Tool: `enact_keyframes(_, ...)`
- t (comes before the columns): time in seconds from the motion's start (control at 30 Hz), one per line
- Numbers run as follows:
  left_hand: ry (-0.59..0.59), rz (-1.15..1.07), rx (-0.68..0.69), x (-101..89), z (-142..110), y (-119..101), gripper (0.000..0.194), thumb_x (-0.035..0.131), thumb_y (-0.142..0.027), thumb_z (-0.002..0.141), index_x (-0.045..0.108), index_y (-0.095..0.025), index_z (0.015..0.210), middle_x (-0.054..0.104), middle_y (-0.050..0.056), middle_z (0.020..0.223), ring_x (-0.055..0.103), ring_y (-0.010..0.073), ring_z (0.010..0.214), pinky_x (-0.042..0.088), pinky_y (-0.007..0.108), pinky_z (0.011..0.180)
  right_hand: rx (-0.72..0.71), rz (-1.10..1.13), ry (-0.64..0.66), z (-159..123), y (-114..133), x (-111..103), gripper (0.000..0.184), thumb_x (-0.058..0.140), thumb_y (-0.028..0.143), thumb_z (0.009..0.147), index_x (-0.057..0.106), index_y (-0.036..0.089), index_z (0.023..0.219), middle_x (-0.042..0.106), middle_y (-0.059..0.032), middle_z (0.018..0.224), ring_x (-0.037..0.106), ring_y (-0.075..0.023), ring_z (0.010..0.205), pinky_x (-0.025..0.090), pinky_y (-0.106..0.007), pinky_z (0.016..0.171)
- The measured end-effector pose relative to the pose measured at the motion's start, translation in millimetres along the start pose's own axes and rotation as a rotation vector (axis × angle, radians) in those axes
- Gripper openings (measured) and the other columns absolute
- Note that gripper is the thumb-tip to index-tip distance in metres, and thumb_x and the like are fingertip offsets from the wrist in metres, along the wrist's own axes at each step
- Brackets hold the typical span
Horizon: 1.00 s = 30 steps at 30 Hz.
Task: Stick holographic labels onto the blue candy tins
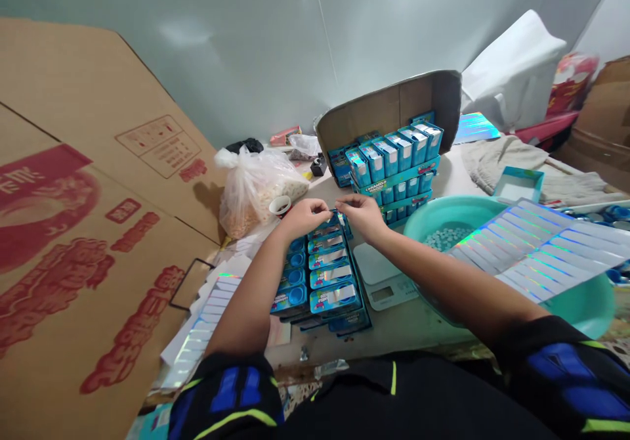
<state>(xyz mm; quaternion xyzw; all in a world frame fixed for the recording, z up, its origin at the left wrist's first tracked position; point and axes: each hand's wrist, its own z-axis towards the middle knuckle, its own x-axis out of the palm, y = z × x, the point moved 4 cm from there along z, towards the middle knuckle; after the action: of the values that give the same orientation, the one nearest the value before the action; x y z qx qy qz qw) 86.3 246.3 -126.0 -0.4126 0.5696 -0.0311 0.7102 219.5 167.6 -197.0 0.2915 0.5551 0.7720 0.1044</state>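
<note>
My left hand [309,218] and my right hand [362,217] meet at the far end of a block of small blue boxes [335,299]. Each hand has its thumb and fingertips pinched together; whatever lies between them is too small to make out. Shiny silver strips run across the tops of the boxes in the right-hand row. Round blue caps [296,277] show on the left-hand row. Past my right hand, more blue boxes [388,157] stand upright in blue display trays, stacked against an open brown carton [388,102].
A kitchen scale [388,289] lies right of the boxes. Beside it, a turquoise basin [598,312] holds small white pieces, with a shiny label sheet [546,246] across its rim. A large cardboard box [118,230] blocks the left. Behind my left hand are a filled plastic bag [251,190] and a cup [280,205].
</note>
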Motion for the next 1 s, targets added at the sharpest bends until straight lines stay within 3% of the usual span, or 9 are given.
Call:
enact_keyframes(0.23,-0.011,0.041,-0.038,-2.4,-0.4,2.6,0.023,0.059,-0.039,0.072,0.065,-0.017,0.069,0.061,0.001,0.069,0.052,0.0161,0.066,0.037,0.027,0.061,-0.047,-0.074,-0.001,-3.5,-10.7,-6.2,0.039,0.076,0.052,0.068,0.076,0.017,0.085,0.074,-0.0086,0.084,0.069,-0.0272,0.081,0.055,-0.037,0.074)
enact_keyframes(0.37,-0.021,0.103,-0.033,-1.3,-4.3,-2.2,0.019,0.057,-0.032,0.072,0.058,-0.018,0.059,0.059,0.002,0.068,0.051,0.0163,0.065,0.035,0.028,0.059,-0.171,-0.185,0.057,-10.6,-7.7,-10.3,0.032,0.072,0.047,0.076,0.077,0.018,0.087,0.074,-0.0073,0.09,0.067,-0.0262,0.084,0.052,-0.037,0.078)
enact_keyframes(0.7,-0.053,0.071,-0.092,-2.7,-2.3,7.0,0.023,0.059,-0.038,0.073,0.063,-0.018,0.063,0.062,0.003,0.068,0.053,0.019,0.068,0.037,0.029,0.061,-0.318,-0.451,0.109,-16.7,-3.3,-14.1,0.027,0.058,0.04,0.09,0.073,0.018,0.092,0.072,-0.0074,0.091,0.065,-0.0255,0.084,0.049,-0.034,0.074)
enact_keyframes(0.87,-0.057,0.069,-0.105,0.2,-0.5,14.3,0.018,0.063,-0.03,0.068,0.059,-0.018,0.055,0.058,0.002,0.061,0.052,0.0181,0.064,0.036,0.029,0.059,-0.28,-0.575,0.143,-14.0,-10.2,-10.9,0.032,0.052,0.03,0.092,0.068,0.017,0.116,0.068,-0.0047,0.084,0.062,-0.0244,0.078,0.044,-0.033,0.069)
enact_keyframes(1.0,-0.051,0.065,-0.108,0.8,0.5,16.6,0.02,0.063,-0.03,0.067,0.058,-0.018,0.052,0.055,0.002,0.058,0.051,0.0174,0.062,0.036,0.029,0.058,-0.267,-0.551,0.155,-11.2,-12.2,-9.8,0.028,0.05,0.027,0.092,0.066,0.018,0.115,0.065,-0.004,0.083,0.06,-0.0237,0.077,0.043,-0.032,0.069)
